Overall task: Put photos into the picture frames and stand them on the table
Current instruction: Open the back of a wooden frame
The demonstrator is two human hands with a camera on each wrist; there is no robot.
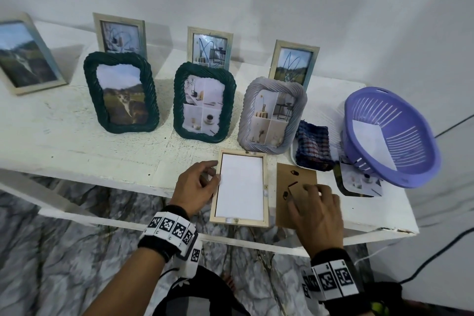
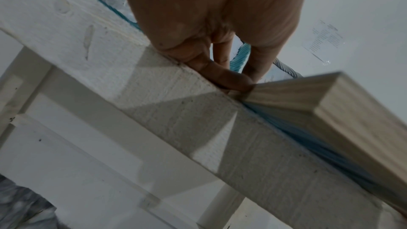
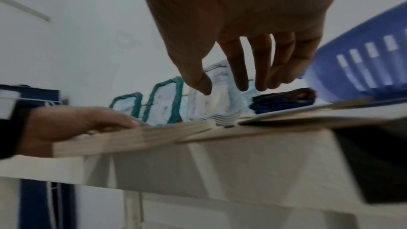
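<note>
While the open frame lies face down at the table's near edge, the scene reads so:

Wooden frame (image 1: 239, 187): flat at the near edge of the white table (image 1: 77, 141), its near end overhanging the edge; a white sheet fills its opening.
Left hand (image 1: 196, 187): fingers (image 2: 222, 74) curled on the frame's left rail, holding it.
Right hand (image 1: 316, 215): hovers over the brown backing board (image 1: 295, 182), fingers (image 3: 240, 69) spread and loosely bent, holding nothing.
Backing board: flat just right of the frame, at the near edge.
Standing frames: two dark green wicker frames (image 1: 120, 92) (image 1: 204, 102) and a grey wicker frame (image 1: 273, 115) in a row mid-table, directly behind the open frame; four pale wooden ones (image 1: 120, 34) along the far edge.
Checked cloth (image 1: 313, 145): folded, between the grey frame and the purple basket (image 1: 389, 136).
Basket: near the right edge, a white sheet inside; its near rim sits over a loose photo (image 1: 359, 182).
</note>
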